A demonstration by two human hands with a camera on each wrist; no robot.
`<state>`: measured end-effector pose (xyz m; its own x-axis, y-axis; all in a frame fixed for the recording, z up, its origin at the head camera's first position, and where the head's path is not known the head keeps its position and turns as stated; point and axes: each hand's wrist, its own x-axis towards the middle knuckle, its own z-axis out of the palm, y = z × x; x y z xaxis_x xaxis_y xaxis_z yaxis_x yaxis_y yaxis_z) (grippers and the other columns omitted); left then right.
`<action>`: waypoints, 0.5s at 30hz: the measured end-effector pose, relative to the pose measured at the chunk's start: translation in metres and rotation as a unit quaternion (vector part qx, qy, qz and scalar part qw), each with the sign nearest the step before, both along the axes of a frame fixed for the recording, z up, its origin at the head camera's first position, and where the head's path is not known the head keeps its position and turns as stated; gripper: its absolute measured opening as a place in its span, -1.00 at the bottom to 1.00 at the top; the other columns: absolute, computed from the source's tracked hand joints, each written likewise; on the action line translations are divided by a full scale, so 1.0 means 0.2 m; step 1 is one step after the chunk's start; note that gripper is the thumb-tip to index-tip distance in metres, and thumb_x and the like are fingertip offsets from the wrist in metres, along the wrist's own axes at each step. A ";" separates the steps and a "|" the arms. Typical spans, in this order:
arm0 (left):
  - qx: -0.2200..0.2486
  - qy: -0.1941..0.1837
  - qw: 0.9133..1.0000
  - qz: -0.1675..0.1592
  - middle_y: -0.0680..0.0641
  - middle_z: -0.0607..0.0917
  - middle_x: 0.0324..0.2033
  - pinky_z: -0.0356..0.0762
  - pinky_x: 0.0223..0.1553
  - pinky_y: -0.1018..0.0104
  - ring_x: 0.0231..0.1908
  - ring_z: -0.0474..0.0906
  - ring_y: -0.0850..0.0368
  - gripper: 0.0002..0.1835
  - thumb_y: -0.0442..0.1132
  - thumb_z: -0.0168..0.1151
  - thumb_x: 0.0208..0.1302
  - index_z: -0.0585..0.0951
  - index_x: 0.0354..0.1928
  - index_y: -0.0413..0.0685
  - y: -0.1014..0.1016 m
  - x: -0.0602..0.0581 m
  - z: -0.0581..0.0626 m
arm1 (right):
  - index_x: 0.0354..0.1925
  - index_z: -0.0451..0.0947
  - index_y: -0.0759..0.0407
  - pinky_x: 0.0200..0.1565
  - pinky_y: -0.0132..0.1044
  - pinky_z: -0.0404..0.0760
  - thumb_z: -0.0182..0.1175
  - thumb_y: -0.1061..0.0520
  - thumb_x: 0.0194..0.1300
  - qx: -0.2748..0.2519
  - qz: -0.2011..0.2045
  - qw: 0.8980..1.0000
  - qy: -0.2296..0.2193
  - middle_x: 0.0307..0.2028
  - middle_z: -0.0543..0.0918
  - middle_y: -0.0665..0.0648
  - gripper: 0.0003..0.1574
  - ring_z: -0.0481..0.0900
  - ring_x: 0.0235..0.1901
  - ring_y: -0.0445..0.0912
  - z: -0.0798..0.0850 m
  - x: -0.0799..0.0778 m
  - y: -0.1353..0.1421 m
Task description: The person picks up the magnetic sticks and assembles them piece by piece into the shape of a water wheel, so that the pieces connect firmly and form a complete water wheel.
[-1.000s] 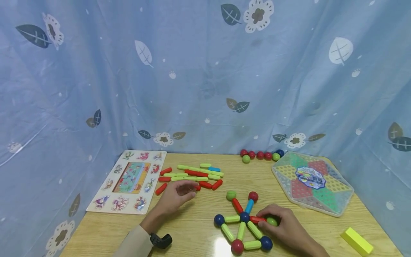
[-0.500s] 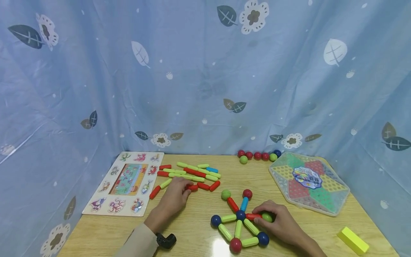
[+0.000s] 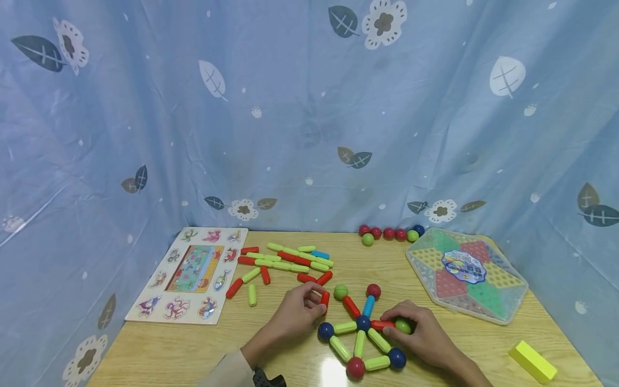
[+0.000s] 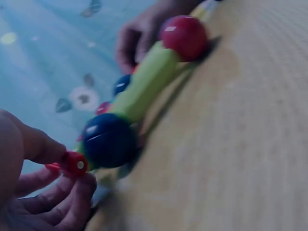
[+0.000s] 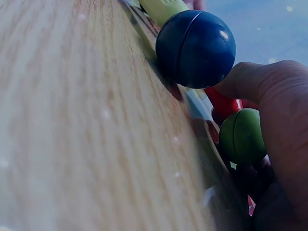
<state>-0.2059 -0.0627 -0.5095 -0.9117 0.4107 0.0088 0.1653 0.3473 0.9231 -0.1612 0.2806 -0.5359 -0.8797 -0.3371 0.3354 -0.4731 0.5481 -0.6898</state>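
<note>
Between thumb and fingers my left hand (image 3: pixel 297 312) pinches a red magnetic rod (image 3: pixel 325 302), held upright close to the left side of a flat structure of balls and rods. In the left wrist view that red rod (image 4: pixel 74 163) shows its end, right by a dark blue ball (image 4: pixel 109 140). At the structure's centre, several rods meet a dark blue ball (image 3: pixel 364 322). My right hand (image 3: pixel 418 330) grips a red rod (image 3: pixel 382 325) and the green ball (image 3: pixel 403 325) at its outer end. Below, yellow-green rods join a red ball (image 3: pixel 355 368) and a blue ball (image 3: pixel 397 358).
Loose red, yellow-green and blue rods (image 3: pixel 290 258) lie at the back left, beside an animal puzzle board (image 3: pixel 213 314). Spare balls (image 3: pixel 389 233) line the back edge. A Chinese checkers box (image 3: pixel 466 274) and a yellow block (image 3: pixel 533 362) are on the right.
My left hand picked up a red rod from the loose pile and brought it right, to the structure. Some pile rods shifted. The right hand keeps its grip.
</note>
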 end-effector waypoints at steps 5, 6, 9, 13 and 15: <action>-0.024 0.015 1.000 -0.013 0.04 0.77 -0.21 0.63 -0.22 0.42 -0.27 0.68 0.24 -0.68 -0.26 0.37 0.47 0.69 0.21 -0.09 0.05 0.03 -0.01 | -0.04 0.81 -0.29 0.01 -0.43 0.66 0.57 0.05 0.37 -0.001 0.005 1.000 0.009 -0.13 0.80 -0.29 -0.74 0.71 -0.11 -0.31 -0.01 -0.01 0.00; -0.028 0.019 0.999 -0.015 0.05 0.78 -0.22 0.63 -0.22 0.42 -0.27 0.68 0.25 -0.67 -0.25 0.37 0.48 0.69 0.22 -0.10 0.06 0.03 -0.02 | -0.04 0.81 -0.29 0.00 -0.43 0.66 0.57 0.06 0.36 -0.002 0.007 1.000 0.011 -0.14 0.80 -0.29 -0.74 0.71 -0.12 -0.31 -0.01 -0.01 0.00; -0.033 0.024 0.999 -0.020 0.07 0.79 -0.25 0.62 -0.24 0.42 -0.30 0.67 0.27 -0.66 -0.25 0.36 0.47 0.70 0.23 -0.12 0.06 0.03 -0.02 | -0.04 0.81 -0.27 -0.01 -0.45 0.66 0.57 0.08 0.36 0.002 0.011 1.000 0.024 -0.14 0.80 -0.28 -0.73 0.71 -0.13 -0.31 0.00 -0.01 0.01; -0.035 0.024 0.999 -0.019 0.08 0.80 -0.25 0.61 -0.26 0.43 -0.31 0.67 0.28 -0.65 -0.24 0.37 0.47 0.69 0.23 -0.12 0.07 0.03 -0.03 | -0.05 0.81 -0.21 -0.02 -0.40 0.69 0.58 0.12 0.34 0.016 0.020 0.998 0.061 -0.13 0.80 -0.28 -0.72 0.72 -0.13 -0.30 0.04 -0.03 -0.03; -0.034 0.024 0.999 -0.017 0.07 0.81 -0.24 0.60 -0.26 0.43 -0.31 0.66 0.28 -0.62 -0.23 0.37 0.47 0.67 0.27 -0.13 0.07 0.03 -0.03 | -0.06 0.81 -0.18 -0.03 -0.34 0.71 0.59 0.15 0.32 0.029 0.024 0.996 0.083 -0.13 0.81 -0.27 -0.71 0.71 -0.12 -0.28 0.08 -0.05 -0.07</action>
